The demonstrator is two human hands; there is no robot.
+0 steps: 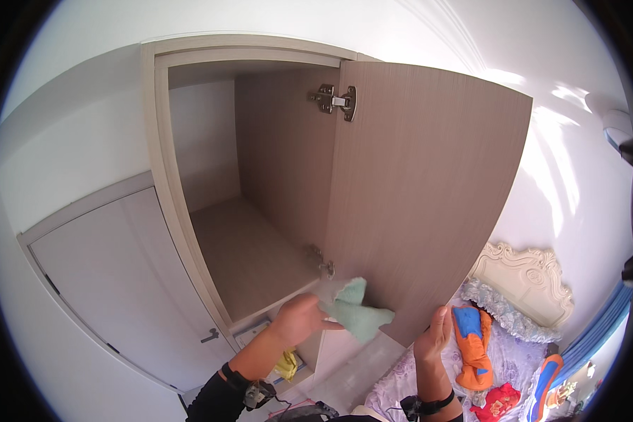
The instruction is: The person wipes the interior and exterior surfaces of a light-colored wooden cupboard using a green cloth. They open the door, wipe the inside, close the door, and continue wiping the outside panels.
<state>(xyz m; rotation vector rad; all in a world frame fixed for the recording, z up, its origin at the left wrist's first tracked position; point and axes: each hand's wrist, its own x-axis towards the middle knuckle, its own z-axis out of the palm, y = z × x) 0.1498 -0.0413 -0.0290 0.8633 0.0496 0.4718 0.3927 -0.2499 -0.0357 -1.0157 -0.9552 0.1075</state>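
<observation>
My left hand (pixel 297 320) is closed on a pale green cloth (pixel 361 313), which hangs partly loose in front of the lower part of the cabinet door (pixel 422 183). That brown wood-grain door stands swung out to the right on metal hinges (pixel 336 103). At its lower right corner, my right hand (pixel 433 336) grips the edge, its fingertips at the rim and part of them hidden. To the left of the door, the wooden cabinet (pixel 250 246) shows a bare bottom board and white back wall.
A grey-white room door (pixel 119 281) with a dark handle (pixel 209 335) is at lower left. Below right stands a bed with an ornate cream headboard (pixel 527 281), orange-and-blue clothing (pixel 473 352) and a red item (pixel 498 402). A yellow item (pixel 286 366) lies under the cabinet.
</observation>
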